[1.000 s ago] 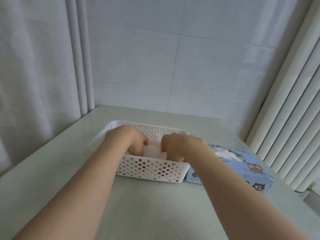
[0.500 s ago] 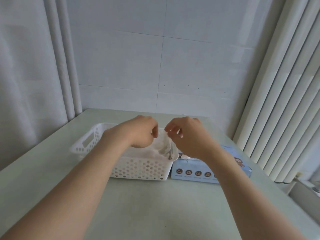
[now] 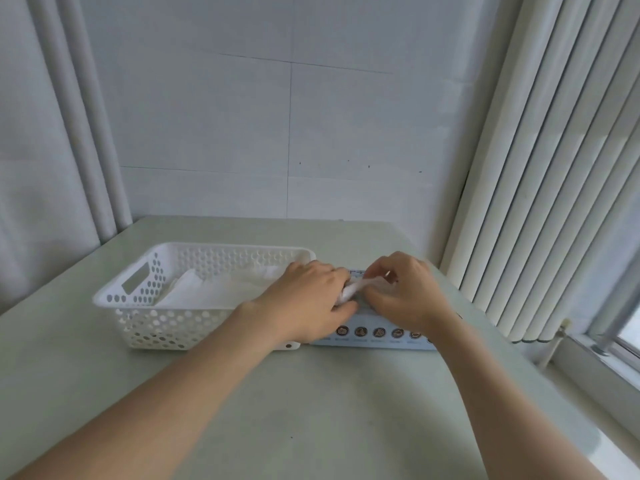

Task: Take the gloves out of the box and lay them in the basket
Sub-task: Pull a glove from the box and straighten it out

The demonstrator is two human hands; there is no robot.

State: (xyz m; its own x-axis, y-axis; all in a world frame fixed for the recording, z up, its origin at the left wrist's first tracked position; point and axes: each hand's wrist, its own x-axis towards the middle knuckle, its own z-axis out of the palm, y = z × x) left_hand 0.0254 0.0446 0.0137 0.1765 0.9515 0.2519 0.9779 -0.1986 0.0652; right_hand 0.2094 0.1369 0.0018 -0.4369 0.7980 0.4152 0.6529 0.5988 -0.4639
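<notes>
Head view: both hands hold a white glove (image 3: 360, 285) at the top of the blue box (image 3: 377, 336).
Left hand (image 3: 308, 299) and right hand (image 3: 405, 296) each pinch the glove with curled fingers; one second ago both were inside the white basket (image 3: 156, 327), where other gloves (image 3: 214, 292) lie flat. The box stands just right of the basket on a pale green table (image 3: 311, 410). A tiled wall (image 3: 277, 133) stands behind, with curtains on either side.

The left hand (image 3: 308, 306) and right hand (image 3: 405, 296) covered the top of the glove box (image 3: 377, 342), hiding its opening and most of the white glove (image 3: 360, 285), apparently pinched between them. Its round icons (image 3: 379, 331) were too small to read.
</notes>
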